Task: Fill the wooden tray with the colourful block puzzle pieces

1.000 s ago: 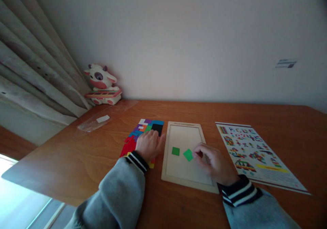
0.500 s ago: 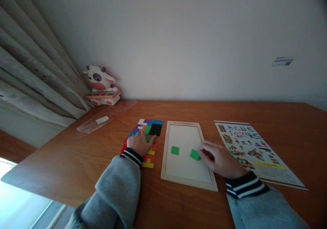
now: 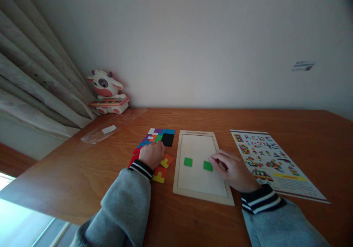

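My right hand (image 3: pixel 230 168) is over the right side of a wooden puzzle frame (image 3: pixel 176 181) with a pale, flat inside. Its thumb and forefinger pinch at the right edge of a green square block (image 3: pixel 207 166) lying there. A second green square block (image 3: pixel 188 162) lies apart, to the left on the same board. My left hand (image 3: pixel 151 154) rests closed over a group of coloured puzzle pieces (image 3: pixel 154 133) left of the frame. Its fingertips are hidden, so what they hold cannot be made out. Yellow and orange pieces (image 3: pixel 162 169) lie askew beside it.
A printed pattern sheet (image 3: pixel 271 158) lies right of the frame. Clear plastic wrapping (image 3: pixel 95 138) with a white label is at the left. A toy cow with a keyboard (image 3: pixel 109 92) stands by the curtain (image 3: pixel 35 67). The wooden table (image 3: pixel 193 225) meets the wall behind.
My right hand has shifted slightly left, and the green square block under its fingers now sits straighter. The left fingers have curled in, and an orange and yellow piece beside them has turned outward.
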A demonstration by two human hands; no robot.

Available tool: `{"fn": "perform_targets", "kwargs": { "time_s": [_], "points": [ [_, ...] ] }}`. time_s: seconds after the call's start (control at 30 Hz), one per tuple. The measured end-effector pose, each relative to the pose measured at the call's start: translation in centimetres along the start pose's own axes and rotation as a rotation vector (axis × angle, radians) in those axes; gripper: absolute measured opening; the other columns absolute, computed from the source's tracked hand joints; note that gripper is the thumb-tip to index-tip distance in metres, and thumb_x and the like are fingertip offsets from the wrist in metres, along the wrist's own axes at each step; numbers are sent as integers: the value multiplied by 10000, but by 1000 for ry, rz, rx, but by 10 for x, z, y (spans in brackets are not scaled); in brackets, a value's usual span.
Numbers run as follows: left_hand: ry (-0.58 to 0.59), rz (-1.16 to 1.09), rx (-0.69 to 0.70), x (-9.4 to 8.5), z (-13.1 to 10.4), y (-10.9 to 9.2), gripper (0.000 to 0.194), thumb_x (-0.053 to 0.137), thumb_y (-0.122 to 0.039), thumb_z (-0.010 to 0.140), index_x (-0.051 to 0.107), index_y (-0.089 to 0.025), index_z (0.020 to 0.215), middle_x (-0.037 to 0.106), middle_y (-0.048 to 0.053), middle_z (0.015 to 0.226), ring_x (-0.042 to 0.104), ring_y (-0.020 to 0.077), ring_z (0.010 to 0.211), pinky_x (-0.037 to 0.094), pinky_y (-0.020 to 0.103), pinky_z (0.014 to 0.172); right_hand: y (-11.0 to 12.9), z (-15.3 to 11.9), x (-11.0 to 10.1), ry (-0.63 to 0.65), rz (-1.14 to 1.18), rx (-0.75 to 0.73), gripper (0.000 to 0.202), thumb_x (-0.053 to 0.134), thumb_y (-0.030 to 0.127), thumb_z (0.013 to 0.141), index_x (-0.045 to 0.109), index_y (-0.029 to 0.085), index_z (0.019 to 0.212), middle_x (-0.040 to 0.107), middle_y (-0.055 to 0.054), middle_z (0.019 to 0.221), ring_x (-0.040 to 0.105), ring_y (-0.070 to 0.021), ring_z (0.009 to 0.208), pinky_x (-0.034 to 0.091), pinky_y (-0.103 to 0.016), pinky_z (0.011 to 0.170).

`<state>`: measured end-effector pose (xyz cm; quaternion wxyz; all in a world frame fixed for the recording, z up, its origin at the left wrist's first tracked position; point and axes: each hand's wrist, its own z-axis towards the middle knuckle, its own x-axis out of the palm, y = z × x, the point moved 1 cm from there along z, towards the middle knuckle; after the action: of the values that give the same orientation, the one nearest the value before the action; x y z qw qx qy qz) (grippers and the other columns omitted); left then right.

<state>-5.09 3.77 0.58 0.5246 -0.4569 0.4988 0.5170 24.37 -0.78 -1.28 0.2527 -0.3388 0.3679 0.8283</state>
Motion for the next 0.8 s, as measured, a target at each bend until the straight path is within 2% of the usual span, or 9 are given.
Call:
{"fn": "perform_targets", "kwargs": {
  "time_s": [0.13, 0.23, 0.3, 0.37, 0.57, 0.8],
  "points": [
    [-153, -211, 272, -1, -8, -16, 398, 289, -350, 1041, 588, -177, 844, 689, 76, 837, 669, 199, 794, 479, 288, 729, 8, 2, 2, 15, 43, 15, 208, 494, 279, 978, 634, 223, 834, 638, -26, 747, 595, -160, 676, 476, -293, 629],
    [-166, -373, 503, 1, -18, -32, 398, 319, -377, 1045, 590, -181, 829, 673, 62, 831, 642, 181, 797, 467, 276, 738, 17, 3, 9, 45, 132, 23, 155, 508, 286, 977, 642, 227, 928, 657, -35, 806, 609, -161, 707, 506, -293, 660],
    [-159, -458, 592, 2, -25, -40, 393, 335, -380, 1046, 606, -184, 840, 671, 56, 830, 633, 171, 794, 461, 268, 731, 23, 3, 15, 55, 177, 8, 134, 535, 287, 970, 634, 227, 1036, 672, -44, 871, 630, -167, 767, 525, -299, 709],
    [-148, -519, 635, 1, -31, -46, 397, 339, -374, 1047, 622, -184, 843, 671, 53, 824, 629, 162, 787, 458, 261, 724, 29, 4, 20, 64, 196, -13, 136, 553, 293, 965, 632, 228, 1055, 674, -48, 892, 637, -172, 792, 532, -307, 730],
    [-119, -570, 705, -2, -34, -48, 373, 366, -368, 1040, 650, -179, 889, 677, 59, 839, 623, 169, 792, 457, 266, 723, 36, 8, 23, 45, 242, -30, 123, 529, 271, 978, 640, 229, 946, 673, -40, 850, 644, -172, 781, 533, -308, 723],
    [-171, -545, 682, -4, -32, -48, 253, 435, -299, 1006, 656, -186, 957, 684, 60, 889, 618, 186, 851, 478, 298, 797, 20, 3, 24, -156, 146, 144, 146, 540, 309, 965, 651, 222, 1003, 741, -40, 851, 703, -181, 724, 558, -305, 679]
  ]
}}
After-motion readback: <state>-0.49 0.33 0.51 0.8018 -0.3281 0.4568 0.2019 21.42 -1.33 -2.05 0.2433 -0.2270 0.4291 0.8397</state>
